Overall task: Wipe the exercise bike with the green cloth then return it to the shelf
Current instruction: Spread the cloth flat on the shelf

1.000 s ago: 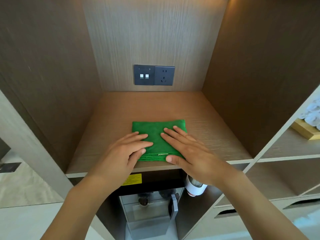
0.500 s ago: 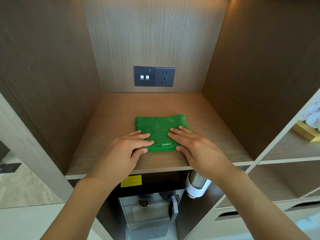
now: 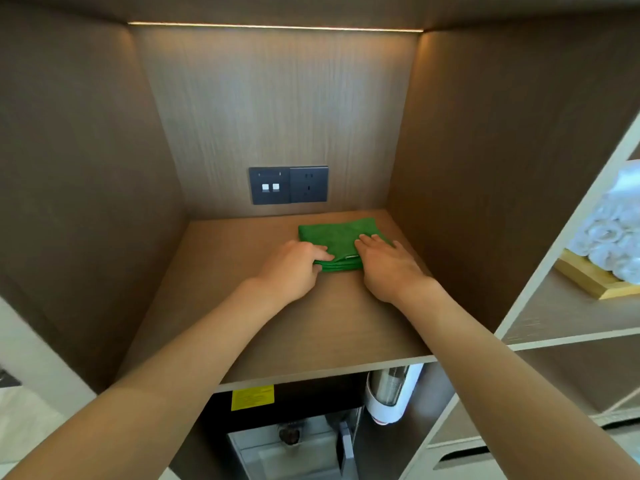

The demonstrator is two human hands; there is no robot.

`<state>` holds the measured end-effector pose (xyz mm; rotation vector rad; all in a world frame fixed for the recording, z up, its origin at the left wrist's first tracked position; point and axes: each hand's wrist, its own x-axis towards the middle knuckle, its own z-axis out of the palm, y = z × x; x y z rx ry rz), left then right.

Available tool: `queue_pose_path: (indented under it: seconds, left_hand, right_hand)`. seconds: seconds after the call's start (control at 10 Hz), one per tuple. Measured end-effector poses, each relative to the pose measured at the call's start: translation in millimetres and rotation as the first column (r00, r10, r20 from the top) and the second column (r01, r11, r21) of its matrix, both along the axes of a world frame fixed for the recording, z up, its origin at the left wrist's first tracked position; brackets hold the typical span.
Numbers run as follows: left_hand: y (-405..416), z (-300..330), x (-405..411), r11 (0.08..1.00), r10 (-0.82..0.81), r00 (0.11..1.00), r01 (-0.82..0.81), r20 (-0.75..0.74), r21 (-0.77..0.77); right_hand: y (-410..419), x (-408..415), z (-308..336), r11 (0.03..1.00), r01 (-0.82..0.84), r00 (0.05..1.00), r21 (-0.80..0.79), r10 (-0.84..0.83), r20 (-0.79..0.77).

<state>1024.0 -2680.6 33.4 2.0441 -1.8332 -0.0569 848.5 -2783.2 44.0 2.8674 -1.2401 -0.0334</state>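
Observation:
The folded green cloth [image 3: 332,233] lies flat on the wooden shelf [image 3: 242,306], toward the back right of the niche. My left hand [image 3: 294,268] rests on the cloth's front left corner, fingers on top and thumb against its front edge. My right hand [image 3: 384,265] presses flat on the cloth's right half with straight fingers. Both forearms reach in over the shelf's front edge. The exercise bike is out of view.
A dark switch and socket panel [image 3: 288,185] sits on the back wall just behind the cloth. Rolled white towels [image 3: 609,237] on a wooden tray [image 3: 588,278] fill the shelf to the right. Below are a water dispenser [image 3: 294,445] and a cup holder [image 3: 391,393].
Both hands have slid the cloth from the shelf's front edge deeper in, toward the back right. The view has tilted up, showing the niche's lit ceiling.

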Motion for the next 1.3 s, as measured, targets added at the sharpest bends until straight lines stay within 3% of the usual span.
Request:
queue_pose_path:
  seconds: [0.5,0.8,1.0,1.3]
  left_hand:
    - [-83,-14,6,0.998,-0.045,0.999,0.044,-0.028,-0.045]
    - [-91,-20,11,0.996,-0.069,0.996,0.066,-0.055,-0.054]
    - [-81,-20,9,0.992,-0.008,0.999,0.002,-0.046,-0.123]
    - [-36,-18,-4,0.986,0.166,0.986,-0.166,-0.031,0.025]
  right_hand:
    - [-76,22,-15,0.978,0.185,0.972,0.100,-0.197,0.128]
    - [-84,25,-22,0.977,0.183,0.956,0.105,-0.202,0.214]
    - [-71,17,-20,0.984,0.159,0.949,0.076,-0.173,0.263]
    - [-31,-15,-28,0.980,0.150,0.936,0.131,-0.183,0.301]
